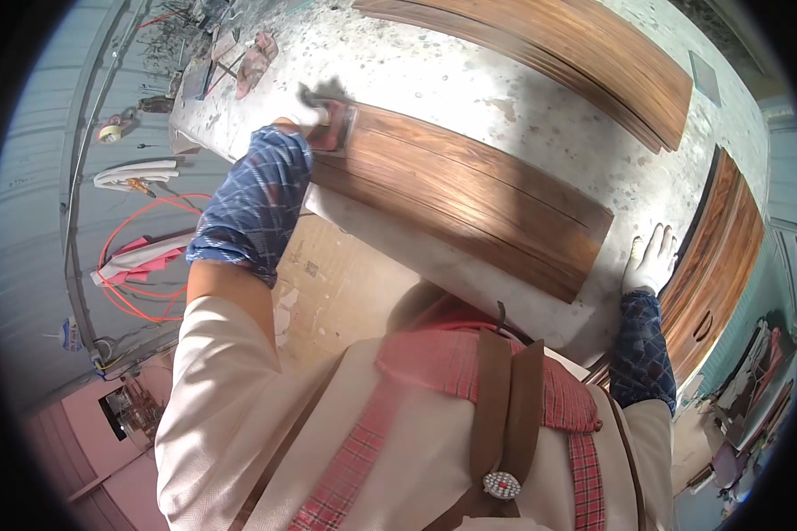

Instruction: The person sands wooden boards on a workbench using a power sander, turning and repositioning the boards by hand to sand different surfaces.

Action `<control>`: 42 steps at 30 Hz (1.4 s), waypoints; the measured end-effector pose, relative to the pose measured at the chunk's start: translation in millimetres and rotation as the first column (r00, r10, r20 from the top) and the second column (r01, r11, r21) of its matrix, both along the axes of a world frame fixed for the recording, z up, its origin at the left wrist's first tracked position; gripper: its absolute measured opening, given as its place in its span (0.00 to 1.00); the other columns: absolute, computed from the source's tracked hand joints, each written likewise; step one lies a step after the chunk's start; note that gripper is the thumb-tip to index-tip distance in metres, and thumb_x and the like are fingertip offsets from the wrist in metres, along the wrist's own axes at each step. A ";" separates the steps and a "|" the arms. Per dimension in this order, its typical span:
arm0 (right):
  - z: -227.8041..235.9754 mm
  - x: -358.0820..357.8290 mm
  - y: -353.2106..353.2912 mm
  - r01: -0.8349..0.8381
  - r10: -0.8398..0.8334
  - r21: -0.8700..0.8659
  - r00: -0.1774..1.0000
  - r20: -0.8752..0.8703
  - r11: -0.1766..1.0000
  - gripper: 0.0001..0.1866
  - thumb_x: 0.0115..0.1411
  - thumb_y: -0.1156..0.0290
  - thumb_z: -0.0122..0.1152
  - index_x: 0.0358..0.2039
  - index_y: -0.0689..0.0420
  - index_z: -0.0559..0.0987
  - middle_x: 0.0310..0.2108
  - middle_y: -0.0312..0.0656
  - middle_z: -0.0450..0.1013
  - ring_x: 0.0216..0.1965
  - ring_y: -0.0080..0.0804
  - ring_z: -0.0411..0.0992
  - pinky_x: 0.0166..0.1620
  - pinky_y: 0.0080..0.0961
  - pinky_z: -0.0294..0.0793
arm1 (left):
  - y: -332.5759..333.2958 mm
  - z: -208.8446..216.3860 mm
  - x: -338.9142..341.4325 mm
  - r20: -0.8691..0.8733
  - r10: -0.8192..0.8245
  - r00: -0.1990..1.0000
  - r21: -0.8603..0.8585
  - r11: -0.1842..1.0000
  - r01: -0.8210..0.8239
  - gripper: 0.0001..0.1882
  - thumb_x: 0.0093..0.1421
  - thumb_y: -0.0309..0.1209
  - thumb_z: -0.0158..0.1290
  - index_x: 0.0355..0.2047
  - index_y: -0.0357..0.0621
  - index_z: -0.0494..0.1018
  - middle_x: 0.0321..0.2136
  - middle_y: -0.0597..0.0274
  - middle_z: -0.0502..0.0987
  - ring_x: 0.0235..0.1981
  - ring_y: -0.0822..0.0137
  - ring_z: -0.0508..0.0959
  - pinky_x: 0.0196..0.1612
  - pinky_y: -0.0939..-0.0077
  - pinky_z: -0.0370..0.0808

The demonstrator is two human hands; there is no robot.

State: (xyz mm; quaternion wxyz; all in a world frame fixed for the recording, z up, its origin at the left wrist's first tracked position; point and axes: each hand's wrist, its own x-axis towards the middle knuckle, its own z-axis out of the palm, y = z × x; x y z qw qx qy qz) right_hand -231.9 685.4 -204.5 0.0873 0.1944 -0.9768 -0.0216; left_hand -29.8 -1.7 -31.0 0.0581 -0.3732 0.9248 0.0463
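Note:
My left hand (299, 113), in a white glove and blurred, is closed on a red sander (332, 128). The sander rests on the left end of a brown wooden panel (469, 181) that lies along the table's near edge. Thin dark seams run lengthwise across this panel. My right hand (650, 262), also in a white glove, lies flat on the table with fingers stretched and holds nothing. Close to its right is another wooden panel (722, 252) with a dark oval mark. Both my forearms wear blue patterned sleeve covers.
Stacked wooden boards (549, 53) lie along the far side of the speckled white table (398, 66). A crumpled cloth (257, 64) and small tools sit at the far left. An orange hose (119, 296) loops beside the grey wall, and a small plate (705, 77) is far right.

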 end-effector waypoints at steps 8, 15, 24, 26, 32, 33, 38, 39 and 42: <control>7.0 4.2 -14.1 -0.023 0.018 -0.077 0.998 -0.068 0.997 0.34 0.71 0.49 0.51 0.71 0.54 0.66 0.72 0.52 0.61 0.72 0.58 0.58 0.71 0.60 0.56 | 229.1 -16.6 -105.0 -0.389 -0.236 0.891 0.221 0.915 0.339 0.20 0.64 0.41 0.55 0.54 0.50 0.75 0.47 0.55 0.79 0.43 0.54 0.78 0.48 0.59 0.79; 3.4 3.7 -14.3 0.022 -0.021 -0.070 1.000 0.009 0.997 0.35 0.69 0.49 0.53 0.71 0.54 0.66 0.72 0.51 0.61 0.72 0.55 0.57 0.73 0.55 0.54 | 419.5 13.9 -111.8 -0.123 -0.557 0.821 0.141 0.809 0.570 0.26 0.58 0.38 0.61 0.56 0.45 0.76 0.56 0.46 0.76 0.55 0.47 0.79 0.55 0.54 0.78; 0.6 -2.5 -5.3 -0.035 0.034 -0.041 0.999 -0.037 0.999 0.35 0.73 0.49 0.50 0.71 0.60 0.66 0.72 0.57 0.60 0.72 0.59 0.58 0.73 0.53 0.53 | 330.5 27.9 -19.2 -0.068 -0.468 0.881 0.307 0.831 0.465 0.22 0.53 0.32 0.62 0.50 0.50 0.78 0.55 0.53 0.73 0.57 0.49 0.73 0.53 0.54 0.80; 25.4 14.4 -45.1 0.087 -0.063 -0.303 0.994 0.089 0.949 0.37 0.72 0.48 0.51 0.72 0.60 0.65 0.73 0.58 0.59 0.72 0.59 0.57 0.73 0.53 0.53 | 272.9 54.2 -5.7 0.116 -0.381 0.917 0.334 0.885 0.325 0.18 0.53 0.37 0.63 0.45 0.50 0.80 0.51 0.53 0.76 0.55 0.50 0.75 0.51 0.55 0.81; 70.2 71.0 -210.0 -0.389 0.461 -0.338 0.872 0.165 0.857 0.46 0.63 0.45 0.64 0.73 0.61 0.62 0.67 0.61 0.66 0.68 0.60 0.63 0.71 0.49 0.59 | 96.5 40.2 58.6 0.019 -0.146 0.989 0.209 0.968 0.139 0.24 0.48 0.42 0.67 0.46 0.49 0.79 0.43 0.47 0.80 0.45 0.44 0.81 0.48 0.52 0.81; 85.2 82.8 -250.5 -0.412 0.513 -0.345 0.809 0.289 0.844 0.48 0.59 0.44 0.66 0.71 0.62 0.64 0.66 0.63 0.66 0.66 0.62 0.65 0.69 0.51 0.62 | 70.4 14.7 84.0 -0.141 -0.172 0.975 -0.130 0.979 0.154 0.24 0.47 0.38 0.66 0.46 0.48 0.79 0.36 0.50 0.83 0.40 0.45 0.83 0.45 0.54 0.82; 74.3 94.5 -349.3 -0.559 0.560 -0.113 0.753 0.344 0.821 0.62 0.46 0.35 0.73 0.74 0.57 0.59 0.73 0.57 0.58 0.74 0.56 0.55 0.74 0.52 0.52 | -69.4 -14.8 120.7 -0.233 0.036 0.972 0.229 0.973 0.018 0.28 0.44 0.38 0.67 0.49 0.47 0.80 0.44 0.48 0.83 0.48 0.44 0.81 0.47 0.57 0.81; 73.1 92.2 -361.1 -0.555 0.558 -0.107 0.768 0.313 0.825 0.62 0.46 0.35 0.73 0.74 0.57 0.59 0.73 0.57 0.58 0.74 0.56 0.55 0.74 0.52 0.52 | -83.9 -16.4 123.0 -0.099 0.145 0.985 0.085 0.987 -0.136 0.32 0.46 0.40 0.67 0.54 0.47 0.77 0.52 0.44 0.79 0.54 0.43 0.78 0.54 0.55 0.79; 104.1 95.4 -387.6 -0.541 0.481 0.143 0.820 0.312 0.829 0.67 0.38 0.34 0.78 0.74 0.53 0.61 0.72 0.56 0.59 0.73 0.57 0.55 0.74 0.54 0.54 | -84.9 -5.9 162.3 -0.189 0.144 0.971 -0.051 0.986 -0.156 0.27 0.51 0.38 0.65 0.51 0.47 0.75 0.50 0.42 0.77 0.53 0.39 0.77 0.55 0.52 0.77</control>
